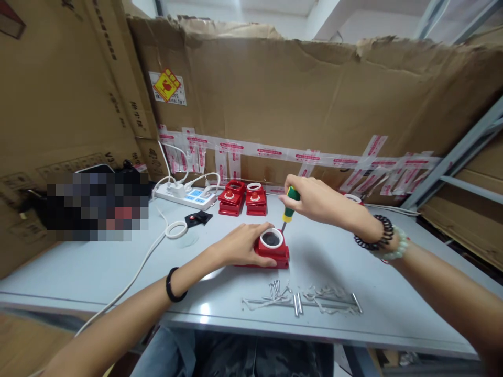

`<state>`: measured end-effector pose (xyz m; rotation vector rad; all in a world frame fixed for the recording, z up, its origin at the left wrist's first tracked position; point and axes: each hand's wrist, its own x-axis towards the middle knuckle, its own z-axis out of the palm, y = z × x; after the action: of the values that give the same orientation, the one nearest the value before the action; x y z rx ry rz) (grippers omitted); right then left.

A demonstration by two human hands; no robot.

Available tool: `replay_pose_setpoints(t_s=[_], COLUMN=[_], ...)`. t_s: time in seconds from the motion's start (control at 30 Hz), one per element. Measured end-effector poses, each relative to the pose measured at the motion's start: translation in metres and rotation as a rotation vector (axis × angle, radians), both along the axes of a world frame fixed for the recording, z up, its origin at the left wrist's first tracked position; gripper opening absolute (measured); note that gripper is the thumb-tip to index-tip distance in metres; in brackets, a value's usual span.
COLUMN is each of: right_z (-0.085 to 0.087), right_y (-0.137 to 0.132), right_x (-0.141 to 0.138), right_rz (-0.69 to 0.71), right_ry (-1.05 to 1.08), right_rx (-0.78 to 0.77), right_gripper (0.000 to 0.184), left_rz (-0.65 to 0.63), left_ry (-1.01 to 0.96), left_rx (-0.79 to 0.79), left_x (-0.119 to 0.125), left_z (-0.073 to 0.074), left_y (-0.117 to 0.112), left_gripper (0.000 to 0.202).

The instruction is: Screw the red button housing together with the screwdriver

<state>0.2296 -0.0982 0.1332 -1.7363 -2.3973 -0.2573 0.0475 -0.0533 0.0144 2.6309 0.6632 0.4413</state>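
Observation:
My right hand (310, 196) is closed round the green and yellow handle of a screwdriver (290, 205). The screwdriver slants down, its tip at the far right edge of a red box-like device (282, 256) lying on the table. A white ring (281, 239) with a dark round middle sits on top of this device. My left hand (249, 243) grips the device from the left, thumb along the near side and fingers over the far side. Whether the tip sits in a screw cannot be made out.
Two similar red devices (231, 199) stand at the back, beside a white power strip (184, 196) with plugs and cables. Screws (275, 288) and metal pins (298, 305) lie near the front edge. A white ring (176, 229) rests at left. Cardboard (275, 104) walls the back.

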Motion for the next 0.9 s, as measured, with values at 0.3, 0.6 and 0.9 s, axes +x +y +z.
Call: replay_pose_setpoints(t_s=[0.3,0.6,0.9], right_z=[0.01,0.018,0.014], right_y=[0.001,-0.002,0.005], right_x=[0.009,0.004,0.006], right_rz=[-0.142,0.013,0.068], right_ry=[-0.112,-0.076,0.011], right_rx=[-0.046,-0.203,-0.243], right_gripper=[0.03,0.019,0.023], left_rz=[0.005,-0.001,-0.005], left_ry=[0.018,0.016,0.044], left_rx=[0.017,0.021,0.058], left_x=[-0.002,-0.001,-0.003], left_z=[-0.001,-0.002,0.0], left_y=[0.001,0.002,0.001], left_gripper=[0.068,0.067,0.066])
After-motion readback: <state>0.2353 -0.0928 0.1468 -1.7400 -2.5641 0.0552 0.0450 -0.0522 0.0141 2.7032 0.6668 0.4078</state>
